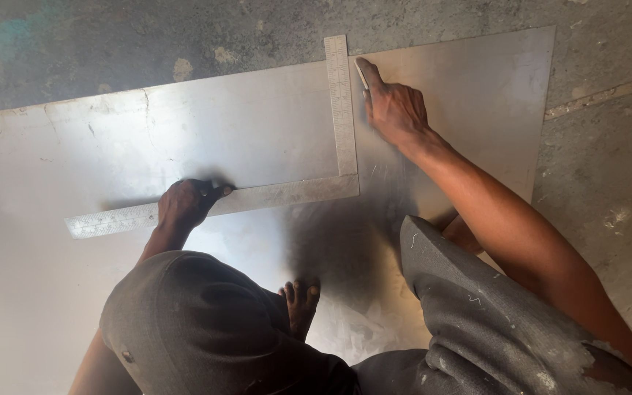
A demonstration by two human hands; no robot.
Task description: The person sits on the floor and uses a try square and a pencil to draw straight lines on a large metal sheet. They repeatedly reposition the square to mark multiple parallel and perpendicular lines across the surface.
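A large grey metal sheet [243, 124] lies flat on the floor. An L-shaped steel square [341, 117] rests on it, one arm running up the sheet, the other [279, 196] running left. My left hand [188, 203] presses down on the long left arm of the square. My right hand [393, 106] holds a small pale marking tool [362, 73] with its tip against the right edge of the upright arm, near the sheet's far edge.
Rough concrete floor [601, 168] surrounds the sheet at the top and right. My knees in dark grey trousers [477, 314] and a bare foot [301, 300] rest on the near part of the sheet.
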